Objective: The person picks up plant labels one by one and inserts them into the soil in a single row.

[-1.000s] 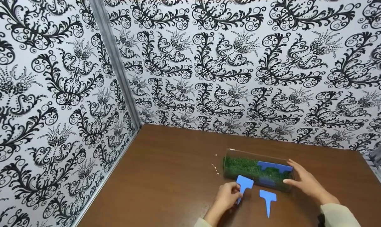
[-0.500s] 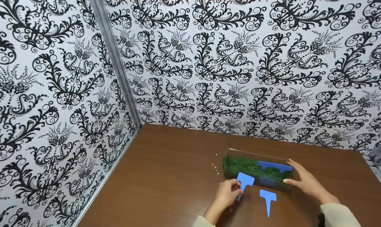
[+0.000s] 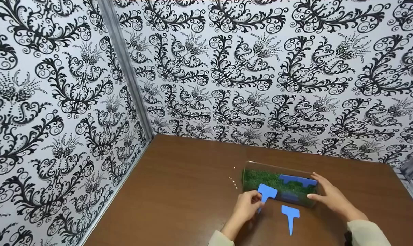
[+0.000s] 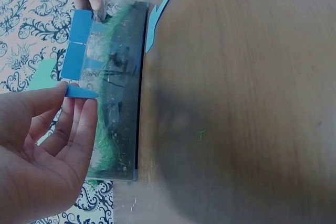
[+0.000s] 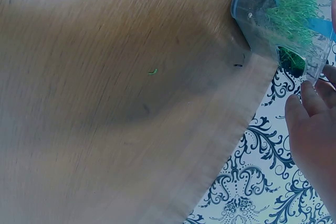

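Observation:
My left hand (image 3: pixel 245 205) pinches the stem of a blue T-shaped plant label (image 3: pixel 268 192) between thumb and fingers, its wide head up, at the near side of a clear box (image 3: pixel 303 202). In the left wrist view the held label's pointed stem (image 4: pixel 81 92) stands over the box's grass. Green artificial grass (image 3: pixel 261 178) fills the box, with blue plant labels (image 3: pixel 297 179) standing at its right part. My right hand (image 3: pixel 334 197) holds the box's right end, thumb at the near corner and fingers at the far one. Another blue plant label (image 3: pixel 290 216) lies in front of the box.
The box stands on a brown wooden table (image 3: pixel 179 191). Small pale bits (image 3: pixel 234 182) lie left of the box, and a green shred (image 5: pixel 153 71) shows in the right wrist view. Black-and-white patterned walls (image 3: pixel 206 68) rise at the back and left.
My left hand has moved the plant label up and slightly forward, so its head now overlaps the box's near wall. The right hand, the box and the lying label stay put.

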